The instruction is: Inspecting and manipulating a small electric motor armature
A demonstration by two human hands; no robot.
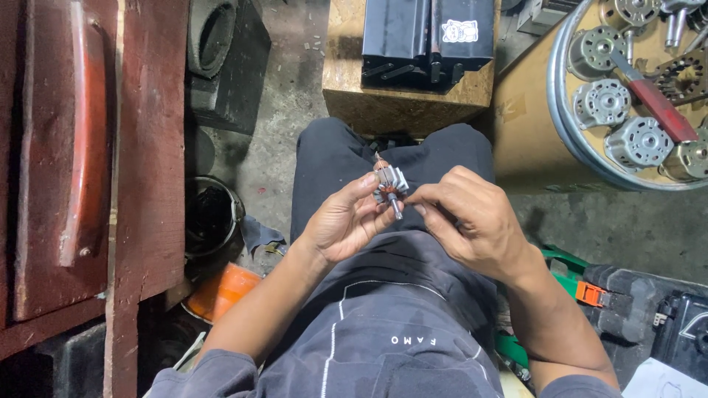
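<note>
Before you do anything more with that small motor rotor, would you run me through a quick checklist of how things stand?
1. Rotor held: ok, left hand pinches it by the fingers.
2. Right hand at the rotor: ok, its fingertips meet the shaft end.
3. Rotor over the lap, not the floor: ok.
4. Shaft straight: cannot tell, too small.
5. Windings intact: cannot tell.
6. Spare motors in the round tray: ok, apart to the right.
</note>
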